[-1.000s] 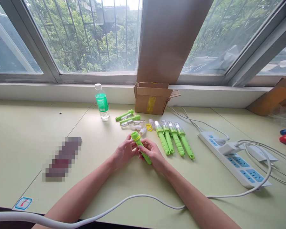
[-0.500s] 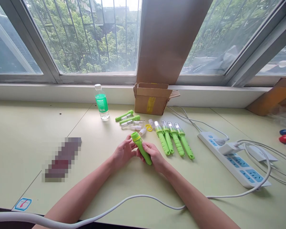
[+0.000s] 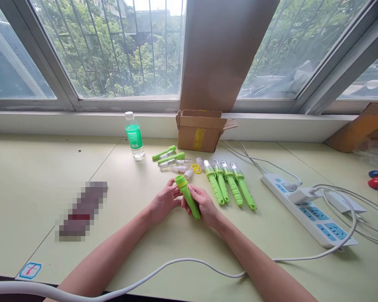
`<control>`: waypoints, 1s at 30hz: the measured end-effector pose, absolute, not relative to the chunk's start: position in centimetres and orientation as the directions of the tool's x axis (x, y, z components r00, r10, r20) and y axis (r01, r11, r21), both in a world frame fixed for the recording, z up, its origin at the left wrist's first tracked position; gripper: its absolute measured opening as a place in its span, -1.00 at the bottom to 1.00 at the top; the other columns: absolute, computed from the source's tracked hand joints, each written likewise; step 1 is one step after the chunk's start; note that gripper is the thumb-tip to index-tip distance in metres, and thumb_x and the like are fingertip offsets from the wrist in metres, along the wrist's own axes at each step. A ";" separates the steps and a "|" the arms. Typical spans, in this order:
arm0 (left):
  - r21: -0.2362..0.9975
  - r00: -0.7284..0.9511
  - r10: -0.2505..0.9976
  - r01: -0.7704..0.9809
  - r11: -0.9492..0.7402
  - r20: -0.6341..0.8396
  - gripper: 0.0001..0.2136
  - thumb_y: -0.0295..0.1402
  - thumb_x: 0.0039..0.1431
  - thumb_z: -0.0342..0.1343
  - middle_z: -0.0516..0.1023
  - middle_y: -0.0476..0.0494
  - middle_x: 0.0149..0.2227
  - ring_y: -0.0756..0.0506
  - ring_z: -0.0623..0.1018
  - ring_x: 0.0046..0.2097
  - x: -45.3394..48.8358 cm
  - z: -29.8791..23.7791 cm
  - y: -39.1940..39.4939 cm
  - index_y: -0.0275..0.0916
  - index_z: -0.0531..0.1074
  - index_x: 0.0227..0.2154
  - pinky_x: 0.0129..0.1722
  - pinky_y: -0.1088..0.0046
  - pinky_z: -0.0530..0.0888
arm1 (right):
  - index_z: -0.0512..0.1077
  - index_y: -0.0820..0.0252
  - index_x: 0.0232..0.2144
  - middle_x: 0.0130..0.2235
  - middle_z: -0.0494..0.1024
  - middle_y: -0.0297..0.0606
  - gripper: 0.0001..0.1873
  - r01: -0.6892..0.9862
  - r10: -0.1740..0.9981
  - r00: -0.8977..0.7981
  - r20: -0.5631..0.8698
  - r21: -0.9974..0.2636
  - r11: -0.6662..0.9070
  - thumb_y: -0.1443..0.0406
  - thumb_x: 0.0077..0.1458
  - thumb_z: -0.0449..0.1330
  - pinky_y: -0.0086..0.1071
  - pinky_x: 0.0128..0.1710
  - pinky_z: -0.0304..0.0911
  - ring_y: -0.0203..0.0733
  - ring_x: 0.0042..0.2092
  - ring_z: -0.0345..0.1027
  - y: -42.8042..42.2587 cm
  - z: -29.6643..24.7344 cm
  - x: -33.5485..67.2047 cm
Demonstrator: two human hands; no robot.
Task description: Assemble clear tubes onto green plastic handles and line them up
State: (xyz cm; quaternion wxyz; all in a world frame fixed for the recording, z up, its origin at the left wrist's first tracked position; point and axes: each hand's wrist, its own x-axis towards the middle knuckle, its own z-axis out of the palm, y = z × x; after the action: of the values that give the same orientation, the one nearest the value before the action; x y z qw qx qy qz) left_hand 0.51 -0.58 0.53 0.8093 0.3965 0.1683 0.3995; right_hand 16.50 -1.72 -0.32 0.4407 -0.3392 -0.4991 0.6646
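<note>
A green tubular handle (image 3: 190, 202) with a threaded open top and a yellow ring below the thread is tilted between my hands, above the table. My right hand (image 3: 204, 205) is closed around its lower part, thumb on the near side. From the left, my left hand (image 3: 164, 203) has its bent fingers against the upper part; their tips are partly hidden behind it. Just beyond lie a small white cylindrical part (image 3: 188, 173), yellow rings (image 3: 196, 168) and clear ribbed caps (image 3: 166, 163). Several green sticks with clear caps (image 3: 231, 184) lie side by side to the right.
Loose green handles (image 3: 171, 158) lie near a water bottle (image 3: 134, 136) and an open cardboard box (image 3: 199, 132). A white power strip (image 3: 308, 214) with plugs and cables is on the right. A white cable (image 3: 182, 261) crosses in front. A pixelated dark object (image 3: 83, 212) lies left.
The green handle has turned slightly in my hands, and its top has shifted a little to the right. My hands stay nearly in place; the other parts have not moved.
</note>
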 end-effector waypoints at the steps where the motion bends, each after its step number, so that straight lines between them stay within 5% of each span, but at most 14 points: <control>1: 0.780 0.622 0.782 -0.509 0.364 0.041 -0.86 -0.31 0.21 -0.08 0.43 -0.13 -0.21 -0.07 0.45 -0.28 0.5 0.5 -0.6 -0.17 0.24 -0.18 -0.27 0.33 0.38 | 0.33 0.23 -0.32 -0.51 0.49 -0.24 -0.67 -0.243 0.924 -0.382 -0.015 -0.963 -0.116 0.08 0.19 -0.01 -0.49 -0.66 0.15 -0.34 -0.62 0.25 -1.7 -0.3 16.5; 6: 0.796 0.624 0.781 -0.482 0.367 0.017 -0.87 -0.32 0.21 -0.07 0.40 -0.08 -0.25 0.00 0.42 -0.36 0.4 0.7 -0.6 -0.17 0.25 -0.19 -0.26 0.37 0.37 | 0.34 0.24 -0.31 -0.50 0.50 -0.23 -0.66 -0.245 0.913 -0.407 -0.028 -0.960 -0.139 0.08 0.20 -0.03 -0.50 -0.73 0.05 -0.37 -0.68 0.20 -1.7 -0.6 16.5; 30: 0.850 0.638 0.770 -0.415 0.324 0.018 -0.79 -0.22 0.20 -0.01 0.37 -0.03 -0.43 -0.02 0.45 -0.46 0.5 0.6 -0.6 -0.18 0.24 -0.16 -0.33 0.33 0.43 | 0.35 0.23 -0.36 -0.48 0.49 -0.25 -0.64 -0.219 0.916 -0.401 -0.020 -0.969 -0.117 0.05 0.17 0.00 -0.47 -0.66 0.17 -0.34 -0.62 0.26 -2.1 0.0 16.2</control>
State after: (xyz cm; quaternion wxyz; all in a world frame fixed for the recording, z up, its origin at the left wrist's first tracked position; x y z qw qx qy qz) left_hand 0.45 -0.59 0.63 0.7886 0.4439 0.1999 0.3757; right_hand 16.20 -2.05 0.02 0.4271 -0.3421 -0.5090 0.6644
